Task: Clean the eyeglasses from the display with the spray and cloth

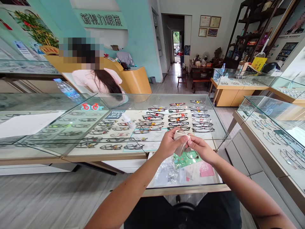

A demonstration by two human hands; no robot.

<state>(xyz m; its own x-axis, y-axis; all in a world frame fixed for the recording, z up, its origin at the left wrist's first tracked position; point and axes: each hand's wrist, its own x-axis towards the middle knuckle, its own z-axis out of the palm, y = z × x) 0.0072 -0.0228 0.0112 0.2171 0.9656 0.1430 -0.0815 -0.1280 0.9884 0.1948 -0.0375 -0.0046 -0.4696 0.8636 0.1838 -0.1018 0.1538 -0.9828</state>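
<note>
- L hand (169,143): fingers curled shut, pinching a beige cloth (180,137) that's bunched up between thumb and fingertips.
- R hand (202,149): also closed, fingertips meeting the cloth. It has a pair of eyeglasses (192,155), with one lens and a thin dark rim hanging just below the knuckles.
- Both are held up in front of the chest, above the near end of the glass display counter (186,190), not resting on it.
- Handling, my guess: the specs are v. light, w/ thin frame and bendy arms, and the lens would smudge or scratch easily. Best gripped at the rim or bridge, not the lens face. The cloth is soft and limp, no grip issue.
- Under the glass, right below the hands: green card (183,160), pink slip (206,169), clear plastic bags (166,171).
- Further in: rows of frames (178,119) laid out, small white bottle (128,121) beside them.
- Across the counter: another person in a pink top (95,79), and a water bottle (68,90) to the side.
- Far back: orange reception desk (135,79).
</note>
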